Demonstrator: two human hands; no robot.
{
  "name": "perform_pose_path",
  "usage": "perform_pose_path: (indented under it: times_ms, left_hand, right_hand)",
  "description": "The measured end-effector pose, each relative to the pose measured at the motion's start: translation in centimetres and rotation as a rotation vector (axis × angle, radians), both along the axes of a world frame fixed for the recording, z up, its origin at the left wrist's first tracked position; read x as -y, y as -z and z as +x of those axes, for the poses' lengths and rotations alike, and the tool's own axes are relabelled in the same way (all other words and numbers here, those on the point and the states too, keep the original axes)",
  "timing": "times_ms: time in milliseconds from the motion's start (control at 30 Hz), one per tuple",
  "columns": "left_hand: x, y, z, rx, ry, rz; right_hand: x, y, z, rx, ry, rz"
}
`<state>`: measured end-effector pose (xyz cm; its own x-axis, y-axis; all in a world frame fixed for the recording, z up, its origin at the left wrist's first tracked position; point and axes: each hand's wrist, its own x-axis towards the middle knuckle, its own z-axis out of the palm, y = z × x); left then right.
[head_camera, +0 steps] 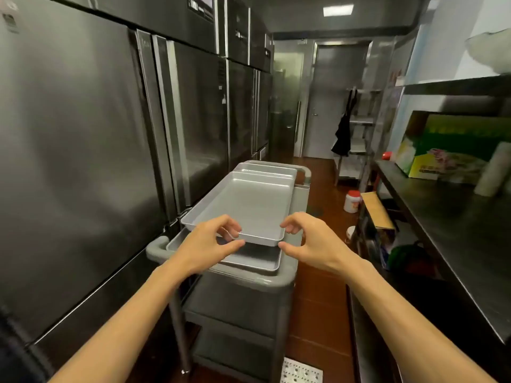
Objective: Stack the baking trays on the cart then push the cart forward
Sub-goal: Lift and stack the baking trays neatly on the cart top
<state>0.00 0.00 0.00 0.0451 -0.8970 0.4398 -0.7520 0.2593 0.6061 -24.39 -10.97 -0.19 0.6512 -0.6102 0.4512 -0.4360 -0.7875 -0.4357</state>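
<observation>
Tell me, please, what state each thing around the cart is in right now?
Top tray: tilted, near edge raised above lower tray.
Lower tray: flat on cart.
Far tray: flat on cart.
Cart: upright.
Left hand: pinching the top tray's near edge.
Right hand: open at tray's corner.

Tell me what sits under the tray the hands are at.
Under the top tray lies a second baking tray on the cart, its near end showing. A third tray's rim shows beyond. The cart's surface underneath is covered.
</observation>
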Motion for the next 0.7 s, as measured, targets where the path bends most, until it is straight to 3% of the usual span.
perform_pose_path:
  times_ms: [700]
  left_hand:
    - [26.5, 4.5, 1.9, -0.025, -0.12, 0.057]
  right_hand:
    - [27.9, 4.4, 3.2, -0.132, -0.041, 0.052]
